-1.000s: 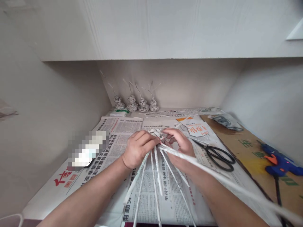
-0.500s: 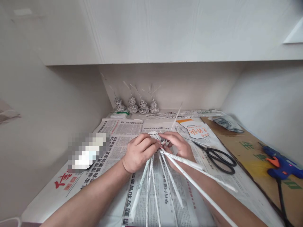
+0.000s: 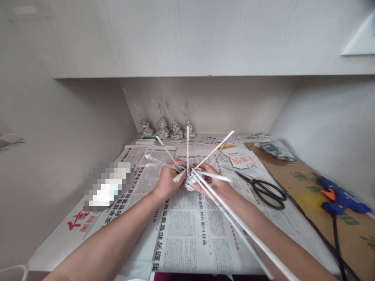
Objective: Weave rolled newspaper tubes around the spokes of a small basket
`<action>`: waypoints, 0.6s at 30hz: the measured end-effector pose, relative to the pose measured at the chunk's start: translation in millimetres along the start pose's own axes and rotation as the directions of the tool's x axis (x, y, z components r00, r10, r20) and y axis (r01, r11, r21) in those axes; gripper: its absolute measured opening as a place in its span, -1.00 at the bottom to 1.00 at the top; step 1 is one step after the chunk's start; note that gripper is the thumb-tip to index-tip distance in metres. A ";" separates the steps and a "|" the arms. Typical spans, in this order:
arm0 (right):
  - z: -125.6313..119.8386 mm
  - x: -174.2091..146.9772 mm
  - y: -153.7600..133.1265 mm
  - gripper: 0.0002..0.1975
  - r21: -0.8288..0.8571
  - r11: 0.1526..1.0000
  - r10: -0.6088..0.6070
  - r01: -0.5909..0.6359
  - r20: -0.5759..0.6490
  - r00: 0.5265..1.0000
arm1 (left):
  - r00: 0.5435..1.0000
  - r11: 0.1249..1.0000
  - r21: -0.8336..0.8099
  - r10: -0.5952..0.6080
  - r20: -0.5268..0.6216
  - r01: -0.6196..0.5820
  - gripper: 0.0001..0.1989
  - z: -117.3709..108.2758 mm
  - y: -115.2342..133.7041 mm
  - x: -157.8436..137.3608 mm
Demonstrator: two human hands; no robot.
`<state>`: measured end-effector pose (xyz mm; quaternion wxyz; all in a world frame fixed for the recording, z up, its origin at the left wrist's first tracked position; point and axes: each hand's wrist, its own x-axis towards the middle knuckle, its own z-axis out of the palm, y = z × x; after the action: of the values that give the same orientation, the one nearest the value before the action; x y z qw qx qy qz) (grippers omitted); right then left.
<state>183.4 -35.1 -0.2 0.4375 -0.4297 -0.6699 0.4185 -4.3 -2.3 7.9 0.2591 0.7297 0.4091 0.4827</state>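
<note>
Bench (image 3: 47,249), largely under newspaper (image 3: 181,242), carries the work. Left hand (image 3: 169,181) curls round the left side of a woven piece (image 3: 188,185); its fingertips are mostly hidden. Right hand (image 3: 215,182) clasps the other side, thumb pressed to the near face, fingers behind. Piece sits over the middle of the bench, well back from the near edge; resting on the sheet or held just above it, cannot tell.

Technique, as judged: even pressure from both sides, firm enough to keep the rows seated, not so firm that the round body flattens. Paper rods (image 3: 188,152) best kept fanned and uncrossed; a sharp bend at the base probably leaves a lasting crease. Two long ones, crossing in front of the right wrist toward the near edge, seem likeliest to get knocked.

Appearance: body rounded, closely wound, grey-white with dark flecks, partly covered by the hands. Rods splay up and outward, white, some speckled with print. Several tips look flattened.
</note>
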 end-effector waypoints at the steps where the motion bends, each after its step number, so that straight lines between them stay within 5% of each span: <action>1: 1.0 -0.2 0.4 -0.39 -0.016 1.000 -0.002 0.003 0.017 1.000 | 1.000 1.000 -0.015 -0.017 0.002 0.017 -0.83 1.2 -1.4 -0.1; 6: 6.6 -4.3 -2.3 -0.33 -0.137 0.991 -0.003 -0.001 -0.031 1.000 | 0.995 0.998 -0.067 -0.006 0.100 0.012 -0.91 -0.8 4.0 0.5; 10: 9.6 -8.0 -5.8 -0.34 -0.231 0.966 -0.124 0.113 -0.034 0.992 | 0.982 0.998 -0.038 0.054 0.182 -0.048 -0.94 -5.1 10.3 1.6; 18: 13.8 -10.3 -8.1 -0.38 -0.345 0.926 -0.165 0.151 -0.010 0.986 | 0.985 0.984 0.131 0.098 0.145 -0.117 -0.86 -0.2 10.7 -1.7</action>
<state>171.2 -49.6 1.4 0.4011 -0.4520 -0.7564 0.2504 -1.1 -9.4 15.4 0.2087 0.7988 0.3827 0.4147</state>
